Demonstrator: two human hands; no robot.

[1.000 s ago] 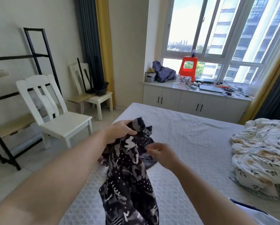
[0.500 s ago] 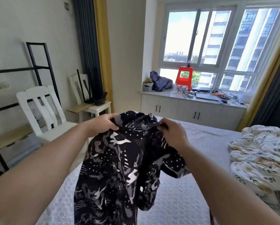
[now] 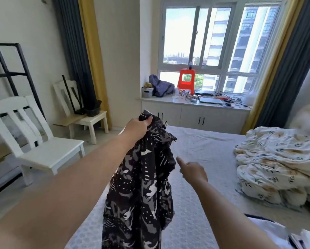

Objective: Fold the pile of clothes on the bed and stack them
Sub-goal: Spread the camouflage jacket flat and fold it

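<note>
In the head view, the right hand has let go of the shirt: half a second ago both hands pinched its top edge and held it spread wide, and now only the left hand keeps its grip, fingers curled tight on a bunch of fabric at the centre of the frame, while the right hand hangs free just beside the cloth with its fingers loose and one pointing toward it. The dark patterned shirt therefore droops in a narrow bundle from the left hand, down over the near edge of the bed. By my judgement the fold has not begun; the right hand likely needs a fresh hold on a shoulder or hem before the shirt can be laid flat. A crumpled floral quilt fills the right of the frame and limits the laying space there. A white garment shows at the lower right. Two white chairs stand at the left, well apart from the bed.
</note>
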